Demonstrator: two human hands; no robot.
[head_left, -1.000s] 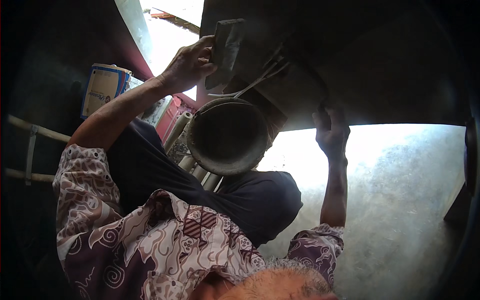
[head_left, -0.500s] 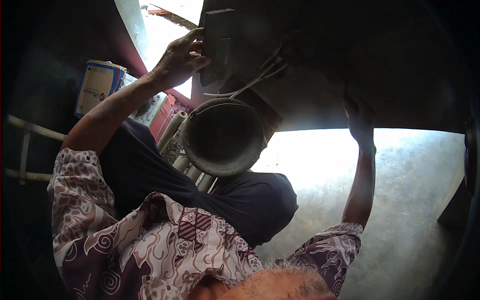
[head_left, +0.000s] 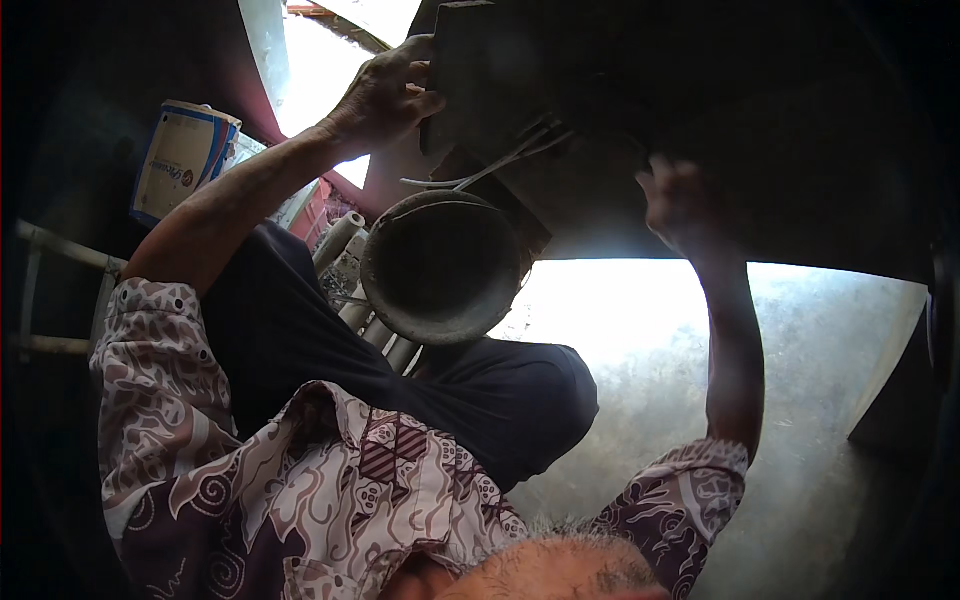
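The left fingers point(head_left: 420, 73) gripped a dark board point(head_left: 460, 70), best kept steady; a bucket point(head_left: 440, 315) sat near them. Right fingers point(head_left: 662, 180): couldn't tell.

You're in a dim indoor spot, workshop or building-site sort, can't tell which. Signs: grimy bucket point(head_left: 381, 300) by your knees, pale tubes point(head_left: 340, 240) beside it, white cables point(head_left: 490, 167) just past it, tan-and-blue tub point(head_left: 180, 160) to your left, bare blotchy grey surface point(head_left: 810, 400) to your right, dark wall-like plane point(head_left: 800, 180) ahead, daylight through a gap point(head_left: 325, 70)
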